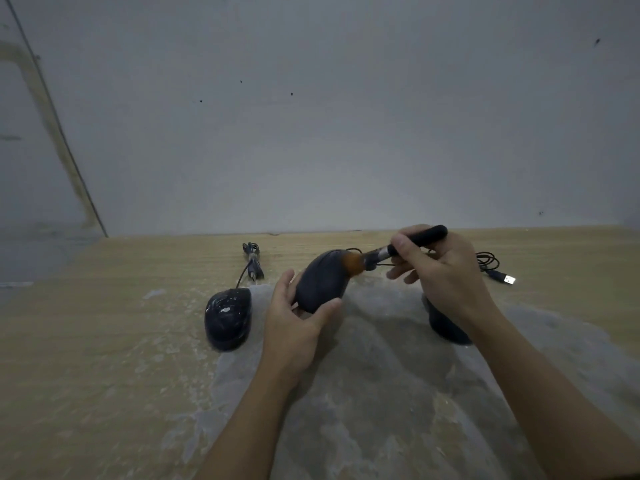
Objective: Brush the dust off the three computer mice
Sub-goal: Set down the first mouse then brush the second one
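Observation:
My left hand holds a dark mouse lifted off the wooden table, tilted with its front end up. My right hand grips a brush with a black handle, a metal ferrule and orange bristles; the bristles press on the front right of the held mouse. A second dark mouse, speckled with white dust, lies on the table to the left. A third dark mouse lies to the right, mostly hidden behind my right wrist.
White dust covers the table around and in front of the mice. A bundled cable lies behind the left mouse. A coiled cable with a USB plug lies at the right. A grey wall rises right behind the table.

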A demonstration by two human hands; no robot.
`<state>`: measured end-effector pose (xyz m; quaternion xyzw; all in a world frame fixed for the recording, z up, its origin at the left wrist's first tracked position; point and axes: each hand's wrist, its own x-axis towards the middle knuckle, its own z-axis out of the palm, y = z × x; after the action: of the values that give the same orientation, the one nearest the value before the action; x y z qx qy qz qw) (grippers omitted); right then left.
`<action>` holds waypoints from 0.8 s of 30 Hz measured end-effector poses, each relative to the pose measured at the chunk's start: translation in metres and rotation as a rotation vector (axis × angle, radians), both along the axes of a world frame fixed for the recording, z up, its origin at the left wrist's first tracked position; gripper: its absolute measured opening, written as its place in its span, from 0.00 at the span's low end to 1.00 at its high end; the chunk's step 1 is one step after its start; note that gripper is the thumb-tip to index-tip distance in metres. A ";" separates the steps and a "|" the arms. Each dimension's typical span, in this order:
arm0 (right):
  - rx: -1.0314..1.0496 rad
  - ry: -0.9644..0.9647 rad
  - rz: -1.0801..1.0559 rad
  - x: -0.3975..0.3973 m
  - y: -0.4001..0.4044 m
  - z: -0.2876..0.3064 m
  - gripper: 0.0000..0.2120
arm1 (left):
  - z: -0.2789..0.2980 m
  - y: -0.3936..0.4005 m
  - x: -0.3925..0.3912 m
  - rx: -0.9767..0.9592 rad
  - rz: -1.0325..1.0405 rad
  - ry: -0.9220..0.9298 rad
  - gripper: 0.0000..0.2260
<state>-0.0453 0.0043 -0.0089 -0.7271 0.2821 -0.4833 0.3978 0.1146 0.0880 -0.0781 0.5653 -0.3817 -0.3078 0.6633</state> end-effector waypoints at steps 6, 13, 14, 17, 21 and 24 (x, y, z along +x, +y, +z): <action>0.018 0.038 -0.054 0.003 -0.001 -0.002 0.05 | 0.002 0.002 0.000 -0.027 -0.031 0.096 0.39; 0.113 -0.030 -0.062 0.013 -0.001 -0.011 0.06 | 0.007 0.002 0.004 -0.075 -0.094 0.348 0.38; 0.108 -0.029 -0.052 0.014 -0.001 -0.012 0.05 | 0.009 0.002 0.005 -0.088 -0.102 0.381 0.37; 0.082 0.012 -0.044 0.016 0.001 -0.013 0.05 | 0.014 0.001 0.005 -0.132 -0.122 0.542 0.32; 0.044 0.030 -0.064 0.016 0.003 -0.009 0.04 | 0.012 -0.001 0.009 -0.098 -0.122 0.644 0.22; 0.050 -0.018 -0.066 0.013 0.004 -0.002 0.06 | 0.011 -0.001 0.009 -0.066 -0.145 0.620 0.23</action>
<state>-0.0328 0.0083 -0.0107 -0.7026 0.3144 -0.4956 0.4023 0.1238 0.0873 -0.0669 0.3943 -0.2105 -0.4994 0.7422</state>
